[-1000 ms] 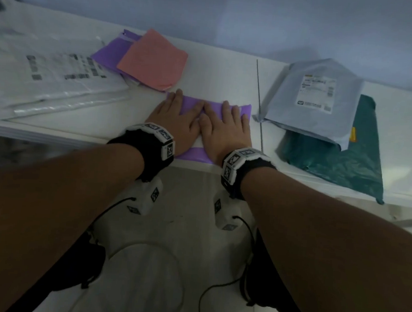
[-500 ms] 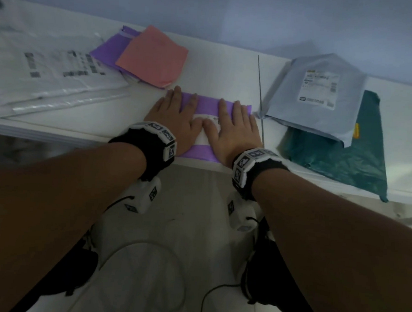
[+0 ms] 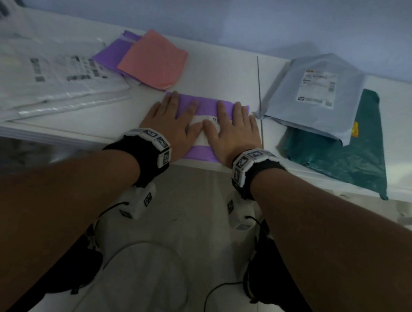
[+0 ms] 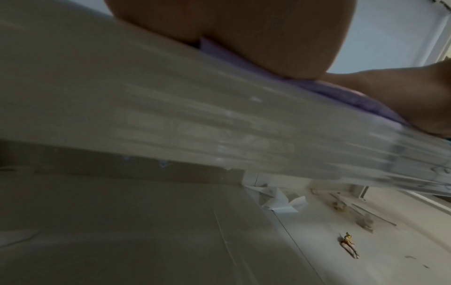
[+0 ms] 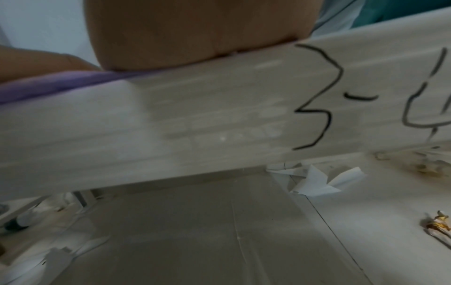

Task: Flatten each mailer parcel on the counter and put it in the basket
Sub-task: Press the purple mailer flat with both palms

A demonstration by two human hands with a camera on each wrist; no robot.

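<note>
Purple plastic lay under both hands in the head view. The purple mailer (image 3: 205,104) sat at the near edge of the white counter (image 3: 213,66). The left hand (image 3: 168,121) and the right hand (image 3: 235,130) were flat on it, side by side, fingers straight, pressing down and gripping nothing. A white label (image 3: 202,126) showed between the thumbs. I think this was the flattening step. Next, the hands would need to push the air out toward the edges, then pick the mailer up. More parcels waited: a grey mailer (image 3: 314,95) lay on top of a green mailer (image 3: 356,151) to the right, and a pink mailer (image 3: 153,59) lay on another purple one at the back. White mailers (image 3: 47,76) were piled on the left. No basket showed in any view, so I could not tell where it was.

From the left wrist camera, the heel of the left hand (image 4: 256,34) sat on a thin purple strip at the counter edge. The fingers were hidden.

From the right wrist camera, the heel of the right hand (image 5: 200,32) pressed at the same edge, with purple beside it. Black marker marks (image 5: 314,96) were written on the counter front. This picture was blurry, and the fingers were hidden here too.
</note>
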